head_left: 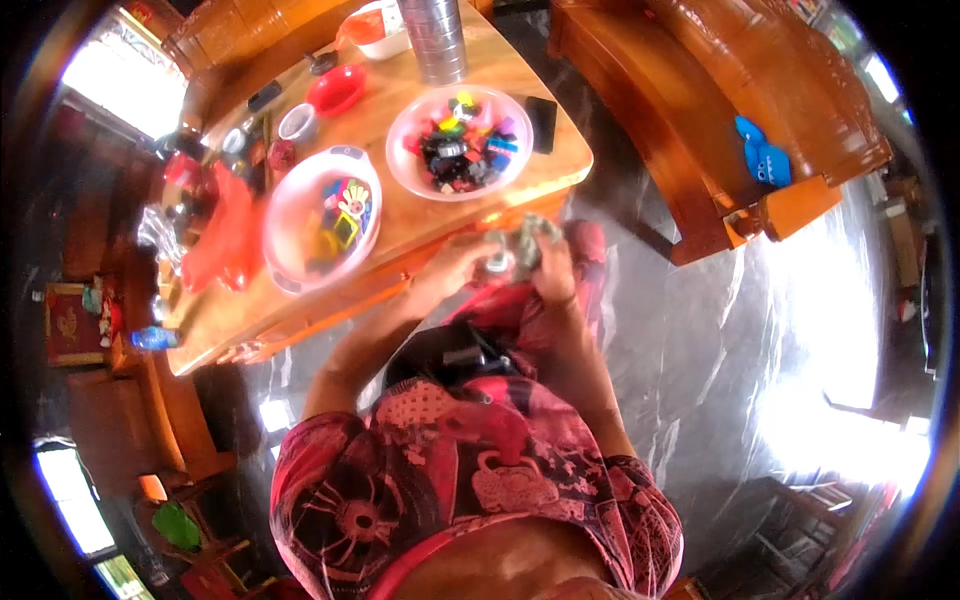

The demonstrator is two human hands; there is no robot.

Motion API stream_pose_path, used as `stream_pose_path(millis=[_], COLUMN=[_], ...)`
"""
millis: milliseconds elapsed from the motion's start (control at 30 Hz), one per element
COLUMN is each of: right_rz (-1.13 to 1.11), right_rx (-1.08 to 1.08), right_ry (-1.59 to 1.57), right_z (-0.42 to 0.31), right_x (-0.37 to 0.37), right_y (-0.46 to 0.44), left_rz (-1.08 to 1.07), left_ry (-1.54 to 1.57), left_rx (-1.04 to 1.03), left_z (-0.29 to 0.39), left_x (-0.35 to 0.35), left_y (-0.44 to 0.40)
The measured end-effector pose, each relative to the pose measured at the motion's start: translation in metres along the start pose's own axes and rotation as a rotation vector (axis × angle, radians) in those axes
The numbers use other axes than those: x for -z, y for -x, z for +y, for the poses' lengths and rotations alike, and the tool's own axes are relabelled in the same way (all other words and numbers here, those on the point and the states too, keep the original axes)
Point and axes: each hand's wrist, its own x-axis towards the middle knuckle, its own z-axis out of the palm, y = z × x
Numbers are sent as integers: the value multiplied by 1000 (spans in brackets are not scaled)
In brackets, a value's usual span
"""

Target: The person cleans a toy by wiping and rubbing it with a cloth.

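Both hands are together above my lap, just in front of the table's near edge. In my left hand (458, 265) is a small whitish object (498, 262), blurred, its kind unclear. My right hand (554, 268) is closed on a crumpled grey-green cloth (528, 238), which touches or nearly touches the whitish object. Beyond them on the table, a pink-white basin (398, 165) holds many small coloured and black pieces. To its left, a second white basin (281, 215) with handles contains several colourful toy-like pieces, one shaped like a hand.
On the wooden table (400, 240) are a dark phone (541, 124), a metal cylinder (432, 42), a red bowl (337, 90), a white cup (297, 123) and a red plastic bag (222, 235). A wooden bench (640, 130) with a blue toy-like item (765, 160) stands right.
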Motion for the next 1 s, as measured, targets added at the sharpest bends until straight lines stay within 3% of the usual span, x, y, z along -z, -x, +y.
stream_pose_path(millis=[133, 167, 267, 333, 400, 467, 533, 567, 667, 700, 800, 867, 933, 967, 1000], right_rz=[-23, -10, -49, -75, -116, -164, -119, -95, -31, -11, 57, 123, 91, 156, 156], right_rx=[-103, -199, -247, -275, -326, -363, -355, -351, -294, -291, -312, -191, -248, -182, -181], right_ry=[-108, -296, -232, -256, -298, -338, -317, -304, -249, -229, -92, -109, -94, -134, -130], right_z=[-10, -7, -4, 9, 22, 26, 31, 34, 40, 36, 29, 47, 40, 42, 39], right_x=[-8, -10, -9, -3, 4, 7, 6, 5, 3, 0, -7, -7, -7, -15, -17], right_y=[1, -2, -4, -9, -12, -15, -17, -18, -21, -22, -23, -27, -26, -28, -31], left_rz=[77, 89, 236, 152, 312, 311, 326, 319, 436, 381, 254, 243, 227, 144, 37], left_ry=[-137, -125, -287, -374, -607, -672, -848, -988, -1276, -1220, -1096, -1661, -1935, -1615, -1209], left_rx=[-78, -85, -68, -187, -378, -491, -523, -709, -820, -659, -465, -896, -1120, -1034, -571], left_z=[-12, -16, -18, -3, -34, -48, -38, -49, -49, -46, -52, -61, -69, -62, -37], left_x=[18, 18, 7, -4, 15, 34, 29, 37, 44, 44, 68, 82, 90, 83, 65], left_y=[-11, -14, -21, -21, -53, -73, -68, -74, -85, -81, -87, -92, -92, -86, -72])
